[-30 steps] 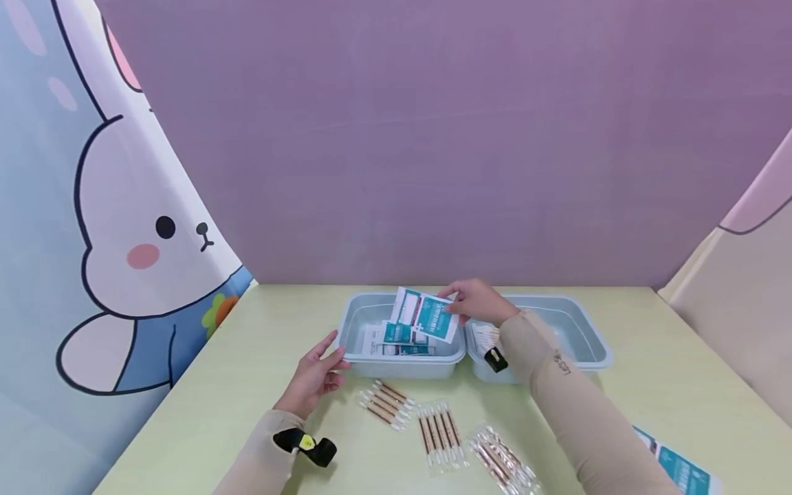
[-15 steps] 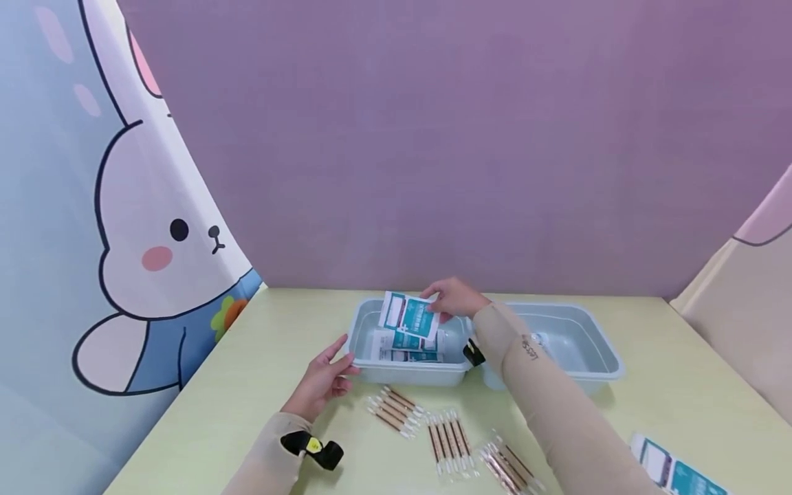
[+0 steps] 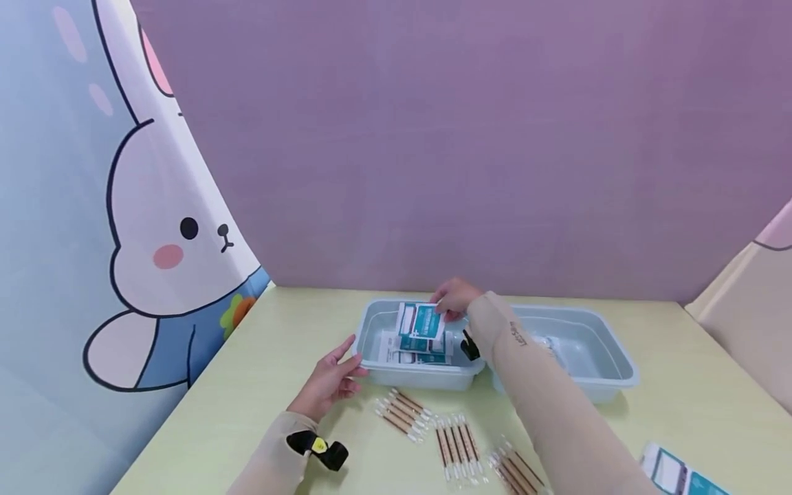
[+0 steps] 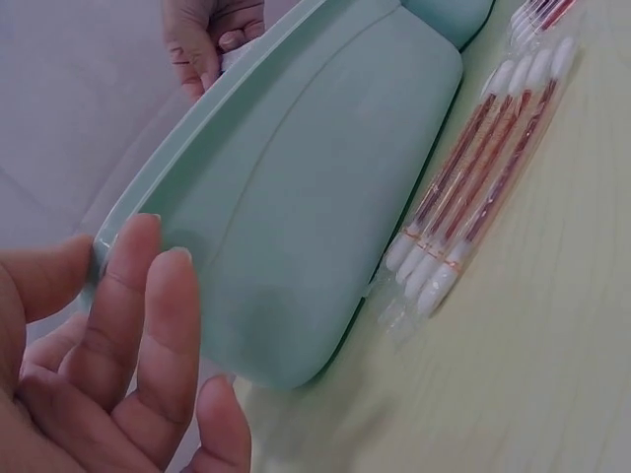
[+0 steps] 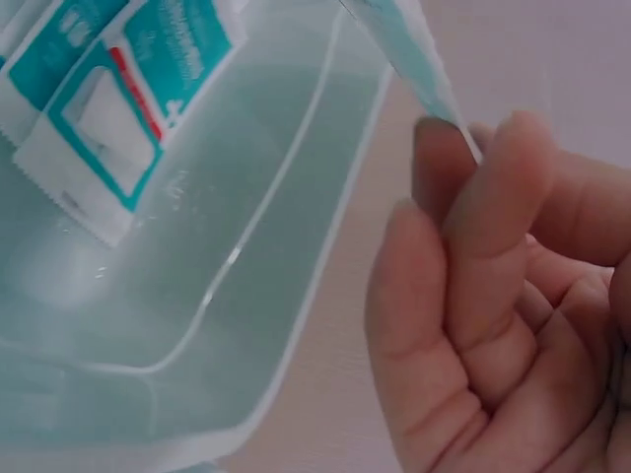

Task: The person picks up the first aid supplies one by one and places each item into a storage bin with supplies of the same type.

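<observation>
My right hand (image 3: 454, 297) pinches the corner of a teal-and-white wound dressing packet (image 3: 425, 320) over the left pale-blue plastic bin (image 3: 421, 378). In the right wrist view, the held packet (image 5: 409, 49) shows between thumb and fingertips, partly cut off. Below it, several similar packets (image 5: 138, 108) lie overlapping inside the bin. My left hand (image 3: 328, 381) holds the bin's front left corner, thumb and finger at the rim, as the left wrist view of the hand (image 4: 118, 365) shows.
Three clear packs of cotton swabs (image 3: 458, 447) lie on the pale yellow table before the bins. A second bin (image 3: 600, 378) stands to the right, with clear wrapped items (image 3: 547, 344) partly behind the right sleeve. Another dressing packet (image 3: 674, 471) lies at front right.
My right hand has lowered the dressing packet toward those in the left bin. My left hand stays at the bin's corner. The head view has shifted a little.
</observation>
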A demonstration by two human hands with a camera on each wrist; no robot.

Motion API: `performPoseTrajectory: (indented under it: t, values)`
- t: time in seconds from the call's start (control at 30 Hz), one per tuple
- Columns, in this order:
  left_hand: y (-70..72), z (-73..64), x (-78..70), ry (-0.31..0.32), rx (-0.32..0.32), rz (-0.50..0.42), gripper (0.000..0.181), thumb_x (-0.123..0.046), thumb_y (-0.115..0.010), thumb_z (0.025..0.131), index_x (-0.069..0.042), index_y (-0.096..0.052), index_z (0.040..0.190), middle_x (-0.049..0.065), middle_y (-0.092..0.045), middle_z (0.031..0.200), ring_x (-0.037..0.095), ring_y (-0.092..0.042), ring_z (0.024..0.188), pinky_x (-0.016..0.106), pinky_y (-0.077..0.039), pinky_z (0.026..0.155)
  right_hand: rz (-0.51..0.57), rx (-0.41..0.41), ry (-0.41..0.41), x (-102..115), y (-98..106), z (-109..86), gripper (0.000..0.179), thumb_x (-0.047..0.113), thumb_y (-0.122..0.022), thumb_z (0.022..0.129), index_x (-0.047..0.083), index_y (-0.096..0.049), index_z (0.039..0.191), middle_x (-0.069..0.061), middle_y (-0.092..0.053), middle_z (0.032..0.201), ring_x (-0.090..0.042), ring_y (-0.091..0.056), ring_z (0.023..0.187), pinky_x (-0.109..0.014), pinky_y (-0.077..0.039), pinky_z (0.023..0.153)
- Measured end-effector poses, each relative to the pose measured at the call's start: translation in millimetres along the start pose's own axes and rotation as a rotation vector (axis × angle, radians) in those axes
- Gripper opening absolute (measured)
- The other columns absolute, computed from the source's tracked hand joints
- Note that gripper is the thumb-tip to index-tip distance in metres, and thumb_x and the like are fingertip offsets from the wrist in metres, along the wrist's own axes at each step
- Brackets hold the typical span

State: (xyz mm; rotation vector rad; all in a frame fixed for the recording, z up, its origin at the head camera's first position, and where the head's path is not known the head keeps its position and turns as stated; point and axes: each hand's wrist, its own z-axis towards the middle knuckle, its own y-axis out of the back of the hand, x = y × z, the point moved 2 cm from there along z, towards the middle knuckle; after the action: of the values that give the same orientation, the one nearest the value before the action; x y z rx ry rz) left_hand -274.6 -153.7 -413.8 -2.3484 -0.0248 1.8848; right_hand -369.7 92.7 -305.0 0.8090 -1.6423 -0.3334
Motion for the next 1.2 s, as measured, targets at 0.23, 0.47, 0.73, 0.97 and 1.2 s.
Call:
performPoseTrajectory:
  t: [0.23, 0.47, 0.73, 0.97, 1.2]
  values:
    - [-0.3, 0.5, -0.9, 0.007, 0.005, 0.018, 0.059, -0.015, -0.051, 0.100, -0.014, -0.024, 0.153, -0.002, -0.068, 0.073, 0.007, -0.057, 0.050, 0.025, -0.043, 0.055, -0.057, 0.046, -0.024, -5.7, -4.4, 0.3, 0.023, 0.003, -0.063, 0.090, -0.002, -0.066, 0.112, -0.010, -0.065, 0.090, -0.015, -0.055, 0.057, -0.032, -0.053, 0.067]
    - [-2.1, 2.6, 0.8, -0.032, 0.061, -0.009, 0.061, -0.020, -0.053, 0.099, -0.013, -0.024, 0.152, -0.001, -0.069, 0.074, 0.007, -0.060, 0.052, 0.023, -0.045, 0.056, -0.048, 0.027, -0.056, -14.3, -2.8, -1.3, 0.026, 0.001, -0.063, 0.090, -0.003, -0.065, 0.116, -0.011, -0.066, 0.097, -0.018, -0.060, 0.066, -0.032, -0.053, 0.071]
    - [2.3, 9.0, -0.2, 0.015, 0.025, 0.016, 0.059, -0.014, -0.051, 0.100, -0.016, -0.024, 0.153, -0.001, -0.068, 0.073, 0.008, -0.060, 0.052, 0.025, -0.045, 0.056, -0.052, 0.023, -0.037, -24.1, 5.6, 5.2, 0.037, 0.003, -0.064, 0.088, 0.000, -0.061, 0.125, -0.014, -0.063, 0.114, -0.023, -0.063, 0.088, -0.040, -0.049, 0.088]
    - [17.5, 6.8, -1.1, 0.013, -0.003, 0.020, 0.060, -0.016, -0.051, 0.100, -0.017, -0.024, 0.153, -0.003, -0.068, 0.072, 0.009, -0.060, 0.052, 0.026, -0.045, 0.057, -0.077, 0.025, 0.008, -15.9, 13.5, -7.1, 0.035, 0.005, -0.063, 0.090, 0.001, -0.060, 0.125, -0.017, -0.058, 0.122, -0.023, -0.063, 0.086, -0.040, -0.049, 0.089]
    - [21.4, 3.5, -0.3, 0.024, 0.003, 0.018, 0.060, -0.018, -0.052, 0.100, -0.017, -0.024, 0.153, -0.003, -0.068, 0.073, 0.009, -0.060, 0.054, 0.027, -0.044, 0.059, -0.299, 0.143, 0.182, -17.6, 24.5, -26.2, 0.038, 0.002, -0.065, 0.088, -0.002, -0.059, 0.125, -0.014, -0.065, 0.107, -0.023, -0.062, 0.076, -0.035, -0.051, 0.078]
